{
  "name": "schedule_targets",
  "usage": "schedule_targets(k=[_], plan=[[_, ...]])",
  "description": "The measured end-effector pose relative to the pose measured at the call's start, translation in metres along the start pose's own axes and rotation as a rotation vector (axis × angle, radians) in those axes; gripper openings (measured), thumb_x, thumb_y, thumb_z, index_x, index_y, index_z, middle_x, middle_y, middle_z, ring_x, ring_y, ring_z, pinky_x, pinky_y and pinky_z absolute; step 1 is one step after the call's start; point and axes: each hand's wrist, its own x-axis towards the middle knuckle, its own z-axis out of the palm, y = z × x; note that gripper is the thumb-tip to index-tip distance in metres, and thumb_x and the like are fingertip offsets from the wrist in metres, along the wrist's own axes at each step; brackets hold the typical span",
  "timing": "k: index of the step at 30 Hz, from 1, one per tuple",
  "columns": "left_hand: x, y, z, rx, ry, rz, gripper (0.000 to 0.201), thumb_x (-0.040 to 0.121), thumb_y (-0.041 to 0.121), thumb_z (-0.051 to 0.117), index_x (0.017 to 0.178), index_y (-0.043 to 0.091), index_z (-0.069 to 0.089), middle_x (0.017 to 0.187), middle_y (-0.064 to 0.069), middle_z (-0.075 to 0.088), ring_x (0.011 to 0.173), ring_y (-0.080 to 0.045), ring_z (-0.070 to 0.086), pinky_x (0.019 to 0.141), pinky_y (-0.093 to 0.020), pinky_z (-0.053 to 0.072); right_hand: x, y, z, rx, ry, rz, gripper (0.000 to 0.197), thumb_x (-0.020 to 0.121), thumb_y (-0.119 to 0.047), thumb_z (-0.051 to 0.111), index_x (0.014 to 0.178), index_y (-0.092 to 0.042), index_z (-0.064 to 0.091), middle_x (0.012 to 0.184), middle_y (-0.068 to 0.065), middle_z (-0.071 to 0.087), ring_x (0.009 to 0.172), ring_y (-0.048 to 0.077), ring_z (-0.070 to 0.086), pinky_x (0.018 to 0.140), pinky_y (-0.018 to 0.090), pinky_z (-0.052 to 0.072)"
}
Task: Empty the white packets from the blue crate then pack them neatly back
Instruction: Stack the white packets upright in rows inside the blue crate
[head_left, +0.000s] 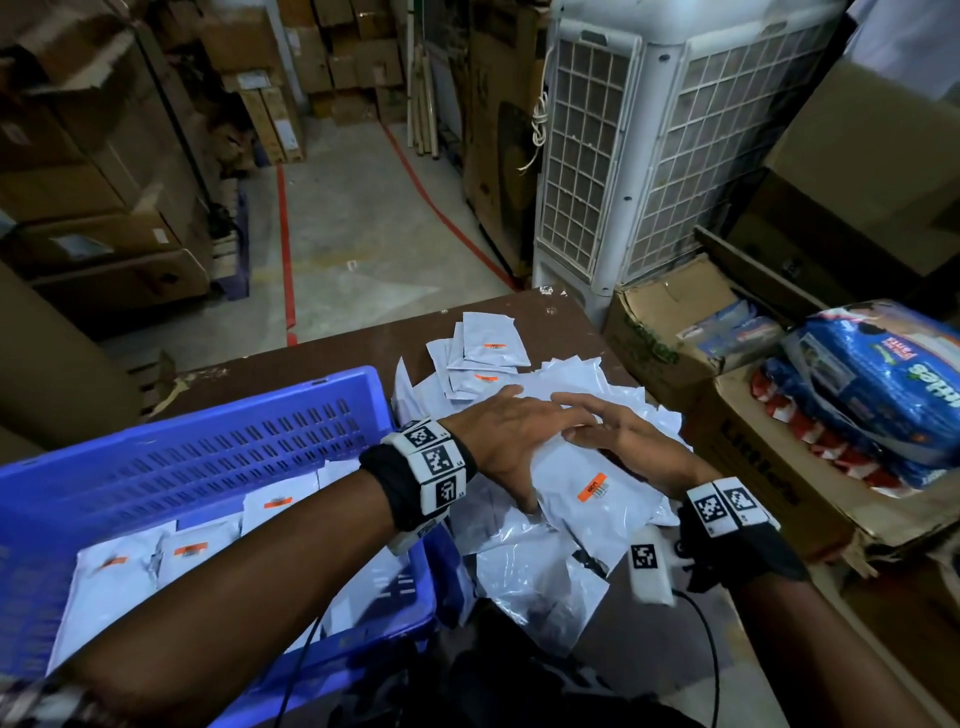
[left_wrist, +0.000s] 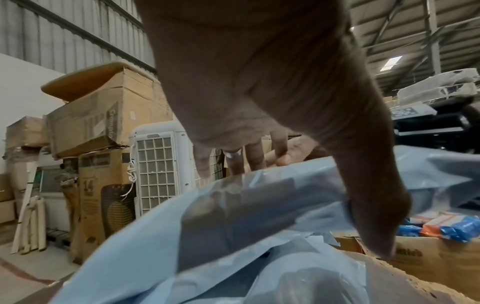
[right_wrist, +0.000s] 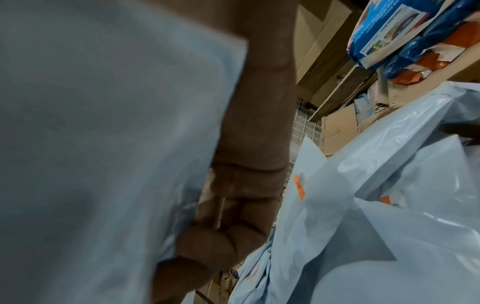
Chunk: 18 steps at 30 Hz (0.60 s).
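Observation:
The blue crate stands on the table's left side, with several white packets lying flat inside. To its right, a loose pile of white packets covers the table. On top lies a packet with an orange label. My left hand rests on it, fingers straight, thumb down along its near edge. In the left wrist view the left hand spans this packet. My right hand lies over its right side. In the right wrist view its fingers curl against a packet.
A brown table holds everything. A white air cooler stands behind its far right corner. Open cardboard boxes with blue product packs crowd the right edge. Stacked cartons line the left, with bare floor between.

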Motion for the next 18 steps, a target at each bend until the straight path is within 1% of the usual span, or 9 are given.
schedule_targets(k=[2, 5, 6, 8, 10, 12, 14, 16, 18], plan=[[0.001, 0.001, -0.002, -0.007, 0.014, -0.029, 0.111, 0.049, 0.061, 0.084, 0.141, 0.039, 0.027, 0.122, 0.005, 0.062, 0.11, -0.021, 0.059, 0.093, -0.042, 0.041, 0.0, 0.001, -0.004, -0.04, 0.019, 0.021, 0.034, 0.096, -0.02, 0.062, 0.127, -0.035, 0.063, 0.123, -0.001, 0.069, 0.117, 0.02, 0.063, 0.107, 0.041, 0.045], [0.001, -0.005, -0.006, -0.043, 0.074, -0.105, 0.113, 0.047, 0.068, 0.078, 0.143, 0.046, 0.022, 0.117, 0.003, 0.065, 0.105, -0.024, 0.061, 0.085, -0.038, 0.049, -0.001, 0.004, -0.016, -0.013, 0.087, 0.025, 0.026, 0.101, -0.028, 0.054, 0.121, -0.03, 0.069, 0.122, 0.0, 0.07, 0.115, 0.022, 0.065, 0.102, 0.041, 0.049], [0.0, -0.008, -0.009, -0.049, 0.092, -0.143, 0.109, 0.049, 0.067, 0.076, 0.142, 0.045, 0.024, 0.118, 0.001, 0.065, 0.106, -0.026, 0.061, 0.085, -0.037, 0.049, 0.0, 0.006, -0.022, -0.019, 0.125, 0.025, 0.027, 0.102, -0.032, 0.05, 0.119, -0.03, 0.07, 0.121, 0.001, 0.07, 0.112, 0.023, 0.066, 0.1, 0.042, 0.05], [-0.001, -0.016, -0.015, -0.042, 0.127, -0.236, 0.102, 0.057, 0.067, 0.075, 0.143, 0.04, 0.026, 0.124, -0.002, 0.063, 0.111, -0.028, 0.059, 0.087, -0.035, 0.046, 0.0, 0.006, -0.033, -0.012, 0.215, 0.056, 0.034, 0.102, -0.043, 0.045, 0.114, -0.028, 0.072, 0.116, 0.009, 0.071, 0.099, 0.025, 0.068, 0.089, 0.041, 0.054], [0.0, -0.025, -0.018, -0.071, 0.178, -0.348, 0.1, 0.063, 0.069, 0.072, 0.145, 0.037, 0.024, 0.129, -0.005, 0.061, 0.115, -0.03, 0.057, 0.087, -0.036, 0.043, 0.001, 0.006, -0.044, 0.02, 0.28, 0.087, 0.041, 0.102, -0.047, 0.043, 0.113, -0.019, 0.071, 0.109, 0.017, 0.072, 0.091, 0.031, 0.069, 0.084, 0.043, 0.054], [0.001, -0.033, -0.019, -0.156, 0.224, -0.472, 0.097, 0.067, 0.074, 0.067, 0.144, 0.036, 0.023, 0.128, -0.005, 0.061, 0.117, -0.03, 0.057, 0.085, -0.036, 0.042, 0.001, 0.003, -0.051, 0.008, 0.306, 0.091, 0.042, 0.103, -0.044, 0.043, 0.115, -0.011, 0.067, 0.106, 0.018, 0.073, 0.087, 0.033, 0.069, 0.08, 0.041, 0.053], [0.002, -0.041, -0.018, -0.273, 0.26, -0.577, 0.095, 0.068, 0.076, 0.064, 0.143, 0.035, 0.024, 0.126, -0.006, 0.062, 0.117, -0.03, 0.058, 0.089, -0.037, 0.046, 0.001, 0.001, -0.054, -0.014, 0.332, 0.073, 0.034, 0.103, -0.035, 0.048, 0.116, -0.009, 0.065, 0.107, 0.02, 0.072, 0.083, 0.032, 0.067, 0.074, 0.038, 0.054], [0.004, -0.047, -0.018, -0.386, 0.293, -0.67, 0.099, 0.069, 0.073, 0.066, 0.146, 0.027, 0.023, 0.133, -0.008, 0.058, 0.121, -0.03, 0.055, 0.097, -0.04, 0.045, 0.007, 0.001, -0.055, -0.059, 0.355, 0.049, 0.022, 0.1, -0.025, 0.056, 0.111, -0.009, 0.067, 0.107, 0.023, 0.07, 0.081, 0.032, 0.067, 0.07, 0.038, 0.054], [0.006, -0.052, -0.016, -0.488, 0.329, -0.746, 0.098, 0.073, 0.068, 0.068, 0.145, 0.021, 0.024, 0.138, -0.008, 0.053, 0.125, -0.03, 0.052, 0.097, -0.035, 0.042, 0.015, 0.003, -0.054, -0.142, 0.374, 0.026, 0.012, 0.098, -0.018, 0.061, 0.105, -0.012, 0.068, 0.106, 0.024, 0.07, 0.081, 0.03, 0.069, 0.07, 0.038, 0.055]])
